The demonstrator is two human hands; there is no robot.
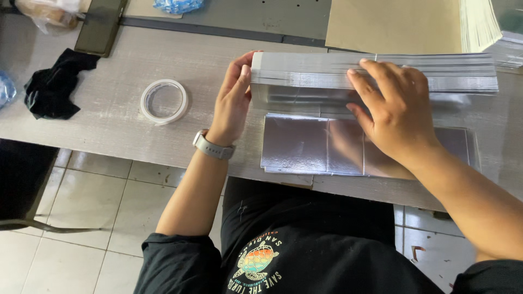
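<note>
A long stack of silver foil sheets (pixel 305 73) stands on edge on the grey table (pixel 109 130). My left hand (pixel 233 100) presses flat against the stack's left end, a grey watch on its wrist. My right hand (pixel 395 111) rests on top of the stack near its middle, fingers curled over the front face. In front of the stack, flat on the table, lies a smaller pile of shiny silver sheets (pixel 297 144), partly covered by my right hand and forearm.
A roll of clear tape (pixel 164 101) lies left of my left hand. A black cloth (pixel 54 87) sits at the table's left. More sheets (pixel 482 24) and a tan board (pixel 392 24) lie at the back right. Tiled floor shows below the table edge.
</note>
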